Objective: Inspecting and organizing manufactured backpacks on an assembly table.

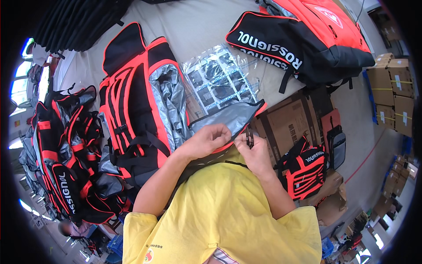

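A black and red backpack (136, 105) lies open on the grey table, its silver lining showing. The opened flap (228, 118) stretches toward me. My left hand (207, 140) pinches the flap's red edge. Close beside it, my right hand (254, 152) holds a small black zipper pull (249, 137) at the same edge. Both hands are nearly touching, just above my yellow shirt.
A clear plastic bag (222, 81) with printed sheets lies behind the flap. Another black and red bag (307, 39) sits at the far right. A heap of similar backpacks (66, 154) fills the left. Cardboard boxes (290, 123) and a small backpack (305, 174) stand at my right.
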